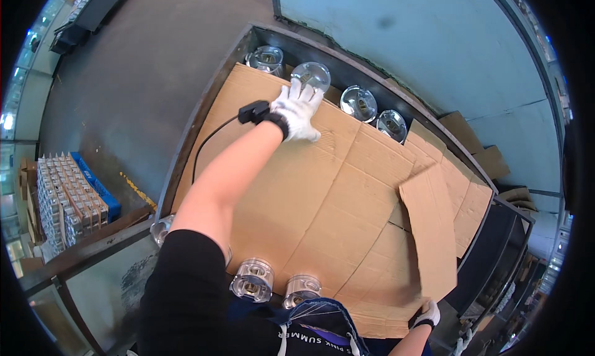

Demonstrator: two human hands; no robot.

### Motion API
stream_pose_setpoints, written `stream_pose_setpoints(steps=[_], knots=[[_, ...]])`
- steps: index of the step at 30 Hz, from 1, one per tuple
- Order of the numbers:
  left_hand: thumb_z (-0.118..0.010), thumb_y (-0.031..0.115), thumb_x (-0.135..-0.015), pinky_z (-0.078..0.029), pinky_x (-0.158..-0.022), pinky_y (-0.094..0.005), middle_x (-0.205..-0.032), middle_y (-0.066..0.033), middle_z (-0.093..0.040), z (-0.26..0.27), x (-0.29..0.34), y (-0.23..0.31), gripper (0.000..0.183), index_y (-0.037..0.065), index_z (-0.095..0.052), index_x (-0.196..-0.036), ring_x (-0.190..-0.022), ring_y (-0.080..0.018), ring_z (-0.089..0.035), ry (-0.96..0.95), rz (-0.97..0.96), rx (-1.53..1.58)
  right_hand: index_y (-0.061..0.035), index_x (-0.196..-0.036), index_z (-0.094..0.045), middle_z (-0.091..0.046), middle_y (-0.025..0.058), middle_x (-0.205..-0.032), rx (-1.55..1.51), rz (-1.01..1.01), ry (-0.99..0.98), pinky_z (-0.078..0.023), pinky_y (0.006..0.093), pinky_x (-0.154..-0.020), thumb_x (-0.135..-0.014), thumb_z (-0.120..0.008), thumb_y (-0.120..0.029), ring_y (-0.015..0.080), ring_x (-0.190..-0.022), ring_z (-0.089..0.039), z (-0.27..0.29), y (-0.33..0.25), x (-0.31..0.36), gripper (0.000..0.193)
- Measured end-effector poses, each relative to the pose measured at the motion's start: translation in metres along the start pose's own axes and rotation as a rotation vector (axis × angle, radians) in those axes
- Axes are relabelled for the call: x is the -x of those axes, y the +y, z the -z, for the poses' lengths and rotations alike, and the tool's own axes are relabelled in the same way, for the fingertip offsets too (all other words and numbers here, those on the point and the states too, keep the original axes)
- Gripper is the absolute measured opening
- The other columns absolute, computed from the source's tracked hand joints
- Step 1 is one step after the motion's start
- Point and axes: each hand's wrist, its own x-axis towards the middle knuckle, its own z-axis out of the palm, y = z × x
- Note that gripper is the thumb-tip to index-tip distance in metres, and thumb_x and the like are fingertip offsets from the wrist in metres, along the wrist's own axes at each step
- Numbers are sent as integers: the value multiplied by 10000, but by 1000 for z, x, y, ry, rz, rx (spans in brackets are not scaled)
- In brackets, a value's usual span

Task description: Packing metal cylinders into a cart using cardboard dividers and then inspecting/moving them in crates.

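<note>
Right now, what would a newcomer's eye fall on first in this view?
First, the broad brown cardboard sheet filling the middle, with the white-gloved left hand spread at its far edge. Next, four shiny silver metal cylinders lined along that edge. At the right, a brown cardboard strip slants, its near end beside the white-gloved right hand.

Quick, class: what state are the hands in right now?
Left hand: open, spread over cardboard.
Right hand: at the cardboard's edge; grip cannot be told.
</note>
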Motion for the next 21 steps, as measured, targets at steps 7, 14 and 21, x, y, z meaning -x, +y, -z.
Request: stream_pose_setpoints(steps=[7,14,21], knots=[[-861,510,-627,-310,-1085,-513,-1239,-137,-644,28,-34,4,867,79,-568,-1320,-1270,-306,-528,-173,3,-165,22,-1448,-462,-549,126,-1341,413,445,-125,-463,313,-973,-927,-652,-130,205,-1131,-570,-109,-34,38,575],[-861,293,-536,-425,-801,-390,-676,-3,-572,87,92,8,326,144,-688,-769,-730,-244,-582,656,-300,86,49,-1433,-479,-544,181,-1421,11,835,-685,-447,361,-1070,-1002,-594,-225,249,-1245,-562,-336,-144,211,524],[-686,126,-576,-478,-717,-437,-667,17,-420,59,216,15,314,102,-695,-889,-567,-187,-494,655,-343,6,71,-1349,-558,-657,162,-1237,295,507,-1268,-523,354,-958,-1007,-581,-232,231,-1075,-656,-357,-171,263,458]])
